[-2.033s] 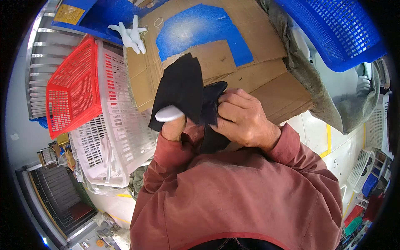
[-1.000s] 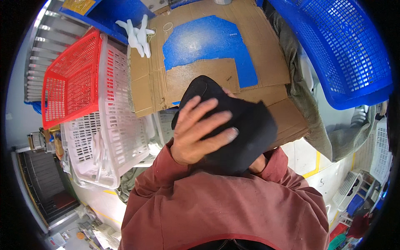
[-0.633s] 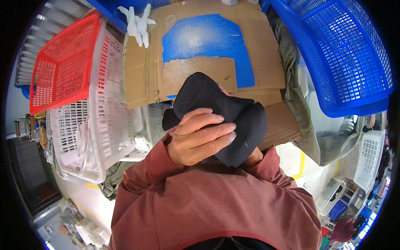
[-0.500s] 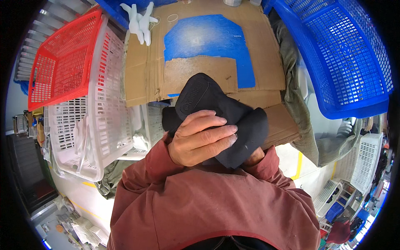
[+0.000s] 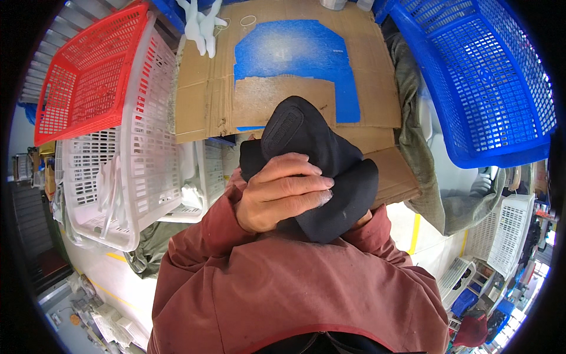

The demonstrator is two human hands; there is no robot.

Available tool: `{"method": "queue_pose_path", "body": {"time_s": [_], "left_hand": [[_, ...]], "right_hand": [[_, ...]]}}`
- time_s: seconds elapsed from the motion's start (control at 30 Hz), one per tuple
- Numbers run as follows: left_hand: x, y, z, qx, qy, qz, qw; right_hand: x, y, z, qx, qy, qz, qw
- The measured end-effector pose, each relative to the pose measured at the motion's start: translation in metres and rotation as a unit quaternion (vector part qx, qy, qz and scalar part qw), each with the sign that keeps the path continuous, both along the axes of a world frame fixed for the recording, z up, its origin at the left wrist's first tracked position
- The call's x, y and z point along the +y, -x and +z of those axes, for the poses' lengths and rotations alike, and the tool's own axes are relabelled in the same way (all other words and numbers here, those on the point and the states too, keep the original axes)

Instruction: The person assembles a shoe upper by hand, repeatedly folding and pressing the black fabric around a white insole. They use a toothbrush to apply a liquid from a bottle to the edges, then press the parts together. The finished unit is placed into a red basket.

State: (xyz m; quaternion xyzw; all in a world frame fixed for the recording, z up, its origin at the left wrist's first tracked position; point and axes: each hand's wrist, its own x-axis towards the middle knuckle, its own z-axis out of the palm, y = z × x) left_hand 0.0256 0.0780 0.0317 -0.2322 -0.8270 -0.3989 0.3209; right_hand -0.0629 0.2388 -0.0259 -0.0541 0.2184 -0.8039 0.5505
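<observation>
A soft black piece of thick, fabric-like material is held up in front of my chest. It has a rounded top end with a raised oval patch and folds out wider at both sides. My left hand is closed over its near face, fingers pressed together across it and pointing right. Most of my right hand is behind the lower right of the black piece; only a bit near the wrist shows, so its fingers are hidden.
Ahead lies a cardboard-covered work surface with a blue sheet. White hand-shaped pieces rest at its far left. Red and white baskets stand left, a blue basket right. Greenish cloth hangs by the right edge.
The black piece has turned slightly more upright, its oval patch shifting right. My left hand stays on it, and my right hand has become more hidden behind it. The whole view has shifted slightly.
</observation>
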Motion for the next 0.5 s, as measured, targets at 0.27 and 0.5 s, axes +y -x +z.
{"method": "queue_pose_path", "body": {"time_s": [0.27,0.5], "left_hand": [[-0.0042,-0.0013,-0.0021,-0.031,-0.022,-0.037,0.999],[-0.0073,-0.0016,-0.0057,-0.039,-0.053,-0.038,0.997]], "right_hand": [[0.0027,-0.0006,-0.0047,-0.033,0.013,0.011,0.999],[0.0054,-0.0012,-0.0085,-0.070,0.041,0.030,0.996]]}}
